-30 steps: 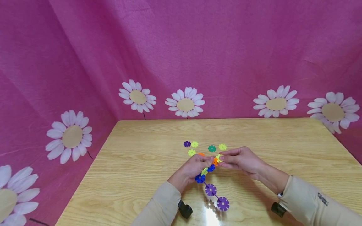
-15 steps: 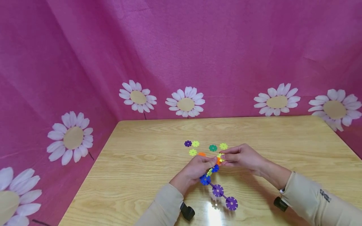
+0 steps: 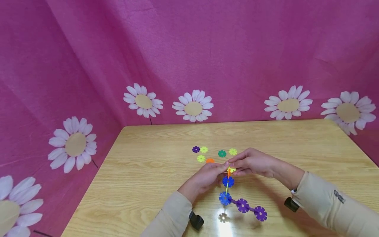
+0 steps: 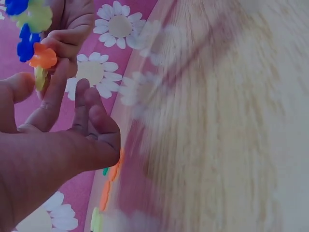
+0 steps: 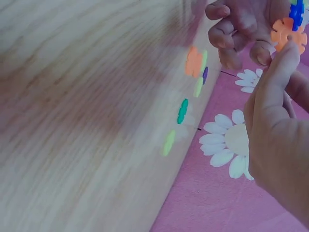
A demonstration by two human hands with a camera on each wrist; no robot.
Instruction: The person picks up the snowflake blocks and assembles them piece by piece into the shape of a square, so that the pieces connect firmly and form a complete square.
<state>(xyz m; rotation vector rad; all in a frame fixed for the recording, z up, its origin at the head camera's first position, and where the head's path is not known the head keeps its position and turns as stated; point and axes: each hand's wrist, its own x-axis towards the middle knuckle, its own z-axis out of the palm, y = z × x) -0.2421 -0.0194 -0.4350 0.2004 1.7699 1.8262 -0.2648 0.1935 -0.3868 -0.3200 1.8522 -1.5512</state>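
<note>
A chain of slotted plastic discs hangs from both hands above the table. At its top is a yellow disc (image 3: 231, 170), then an orange disc (image 4: 43, 55), a blue disc (image 3: 228, 181), a thin yellow one seen edge-on, a second blue disc (image 3: 225, 198) and purple discs (image 3: 242, 205) trailing right. My left hand (image 3: 204, 177) pinches the top yellow disc between thumb and index finger, its other fingers loosely bent. From the right, my right hand (image 3: 256, 163) pinches the same disc, its fingertips close to the left thumb. The fingers partly cover that disc.
Loose discs lie on the wooden table (image 3: 142, 171) beyond the hands: a dark purple disc (image 3: 196, 149), a green disc (image 3: 222, 153), an orange disc (image 3: 210, 160) and several yellow ones. A pink curtain (image 3: 237, 59) with printed daisies surrounds the table's back and left.
The chain's lower end has swung right and now hangs more below the hands, showing more of its discs. Both hands stay at its top end, with the left thumb nearer the right fingertips.
</note>
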